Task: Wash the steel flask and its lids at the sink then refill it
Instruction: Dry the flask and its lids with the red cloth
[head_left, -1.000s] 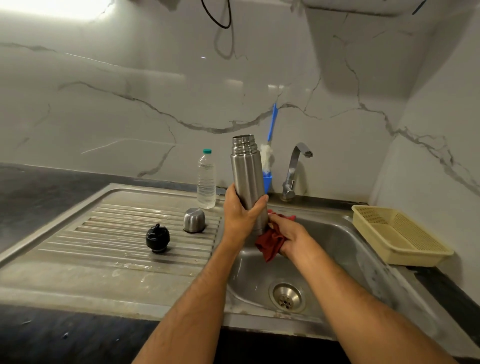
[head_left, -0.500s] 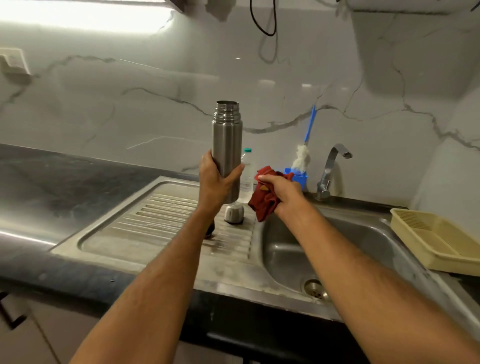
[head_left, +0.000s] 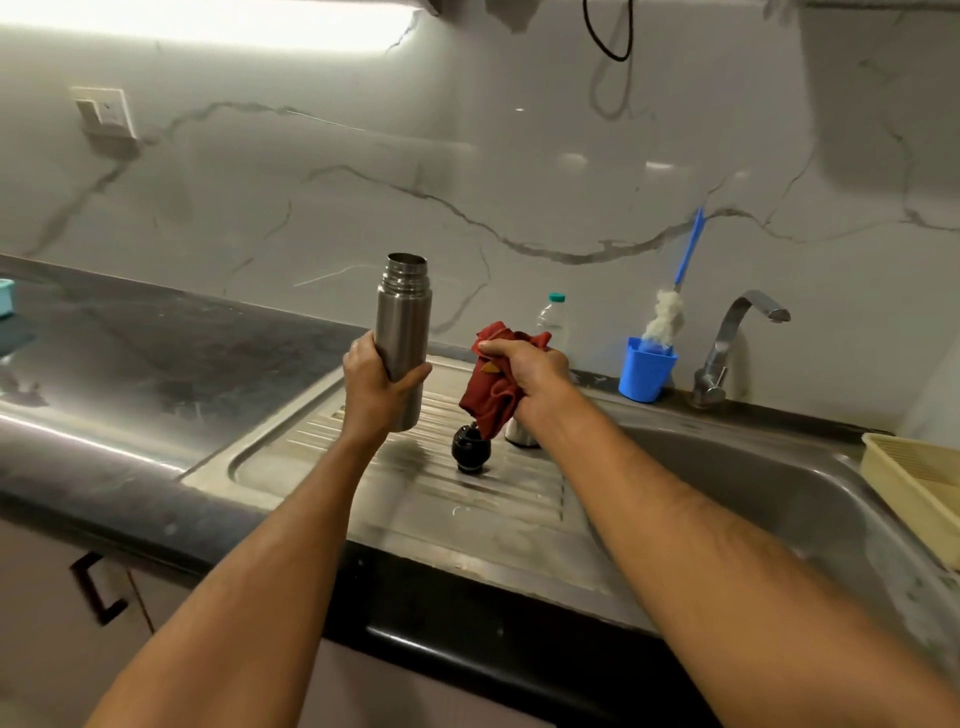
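My left hand (head_left: 375, 385) grips the lower half of the open steel flask (head_left: 403, 322), holding it upright above the ribbed drainboard (head_left: 363, 467). My right hand (head_left: 524, 371) holds a bunched red cloth (head_left: 491, 392) just right of the flask, apart from it. Below the cloth the black inner lid (head_left: 470, 449) stands on the drainboard. The steel cup lid (head_left: 519, 435) sits behind it, mostly hidden by my right wrist. A clear water bottle (head_left: 553, 319) with a teal cap stands at the wall.
The sink basin (head_left: 779, 499) lies to the right, with the tap (head_left: 727, 348) behind it. A blue cup (head_left: 645, 375) holds a bottle brush (head_left: 670, 306). A yellow basket (head_left: 914, 483) sits at the far right. Dark counter (head_left: 156, 353) stretches left.
Both hands left the basin and came over the drainboard with the flask and cloth. The cloth came off the flask. The view swung left.
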